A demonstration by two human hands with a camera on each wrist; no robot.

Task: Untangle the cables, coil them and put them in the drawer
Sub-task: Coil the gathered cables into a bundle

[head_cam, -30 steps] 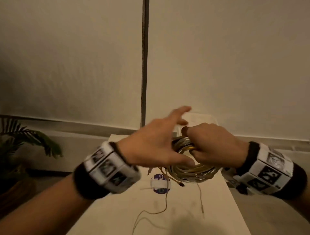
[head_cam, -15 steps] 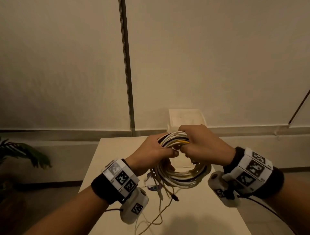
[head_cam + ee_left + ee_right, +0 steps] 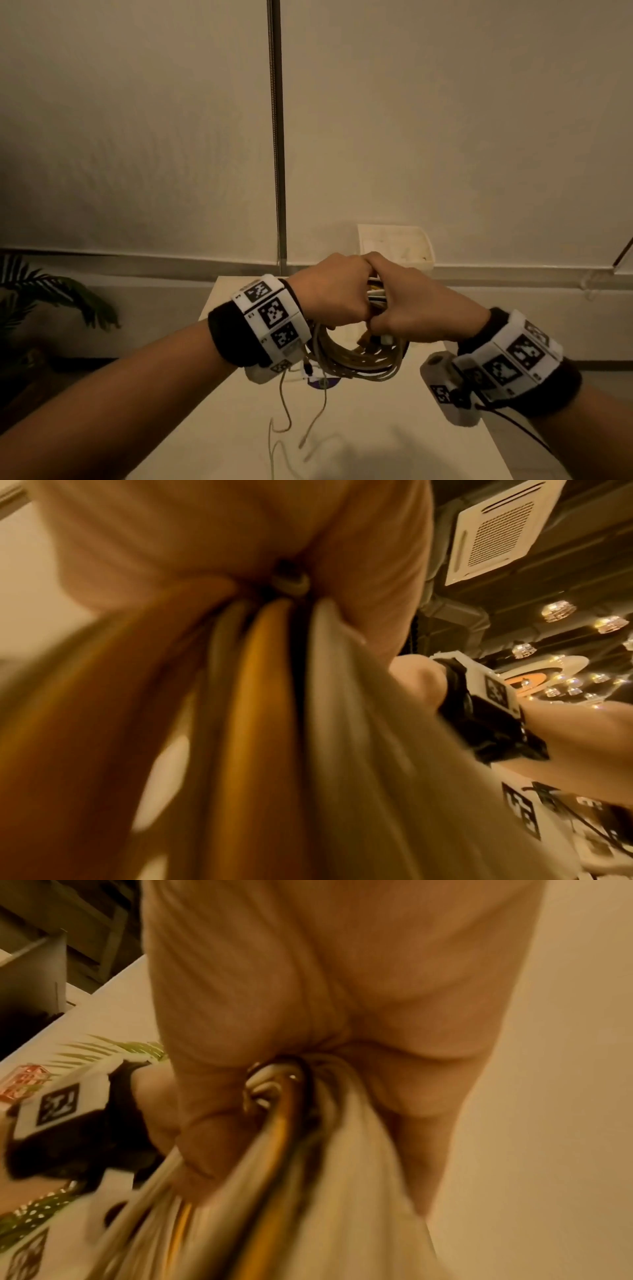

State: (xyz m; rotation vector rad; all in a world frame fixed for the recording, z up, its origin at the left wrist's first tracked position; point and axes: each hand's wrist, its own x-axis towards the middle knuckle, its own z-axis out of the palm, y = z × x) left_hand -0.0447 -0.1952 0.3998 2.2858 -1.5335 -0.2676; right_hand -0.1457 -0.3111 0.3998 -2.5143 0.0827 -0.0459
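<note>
A coil of white, yellow and dark cables (image 3: pixel 356 359) hangs in the air above the white table (image 3: pixel 394 445). My left hand (image 3: pixel 334 294) grips the top of the coil from the left, and my right hand (image 3: pixel 407 308) grips it from the right, knuckles touching. Close up in the left wrist view the cable coil (image 3: pixel 274 723) runs up into the left hand's closed palm (image 3: pixel 240 547). In the right wrist view the cable coil (image 3: pixel 291 1177) enters my right hand (image 3: pixel 308 988) the same way. Thin loose ends (image 3: pixel 284 411) dangle from the coil onto the table. No drawer is in view.
A white open box (image 3: pixel 394 246) stands at the table's far edge against the wall. A small purple-and-white object (image 3: pixel 322 382) lies on the table under the coil. A potted plant (image 3: pixel 44 294) stands on the left. A vertical cord (image 3: pixel 275 137) hangs on the wall.
My left hand, open with fingers spread a second ago, has closed round the coil beside the right hand. Both hands have drawn tight together at the top of the coil.
</note>
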